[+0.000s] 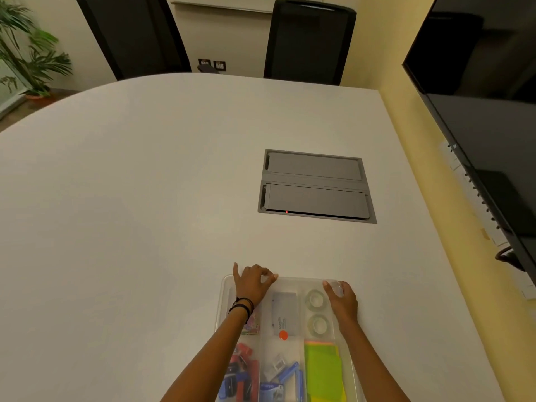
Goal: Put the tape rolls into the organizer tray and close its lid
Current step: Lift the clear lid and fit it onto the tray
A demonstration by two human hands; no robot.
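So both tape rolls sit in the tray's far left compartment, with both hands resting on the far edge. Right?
Not quite. The head view shows both tape rolls in the organizer tray's far right compartment, not the left. The left hand and right hand do rest on its far edge.

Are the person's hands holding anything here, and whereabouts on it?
Both hands, left and right, press on the clear lid at its far corners; neither seems to grip it.

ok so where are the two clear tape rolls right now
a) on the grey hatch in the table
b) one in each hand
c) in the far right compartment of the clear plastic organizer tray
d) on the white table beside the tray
c: the two clear tape rolls lie one behind the other in the far right compartment of the clear plastic organizer tray, beside the right hand.
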